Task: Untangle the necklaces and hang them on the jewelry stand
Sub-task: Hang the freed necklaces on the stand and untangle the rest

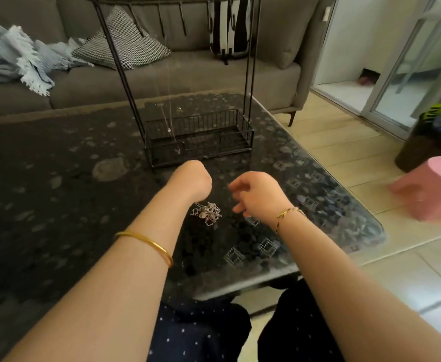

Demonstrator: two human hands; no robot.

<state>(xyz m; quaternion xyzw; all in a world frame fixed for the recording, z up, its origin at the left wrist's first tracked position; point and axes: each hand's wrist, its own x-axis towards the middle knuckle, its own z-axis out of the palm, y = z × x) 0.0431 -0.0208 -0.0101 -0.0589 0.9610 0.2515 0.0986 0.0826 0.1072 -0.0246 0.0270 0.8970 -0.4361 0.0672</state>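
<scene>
My left hand [192, 180] seems to pinch the necklace tangle [206, 213] steady, so my right hand [257, 195], slack and empty, can pick strands.

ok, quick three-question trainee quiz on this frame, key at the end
1. True or false: no chain hangs yet on the black wire jewelry stand.
2. The tangled clump of silver necklaces is just below which hand? A) left B) right C) neither
3. Fill in: the plain gold bangle is on the ___ wrist.
Key: 1 false, one thin silver chain already hangs down into the stand's basket. 2 A, the left hand. 3 left.
</scene>
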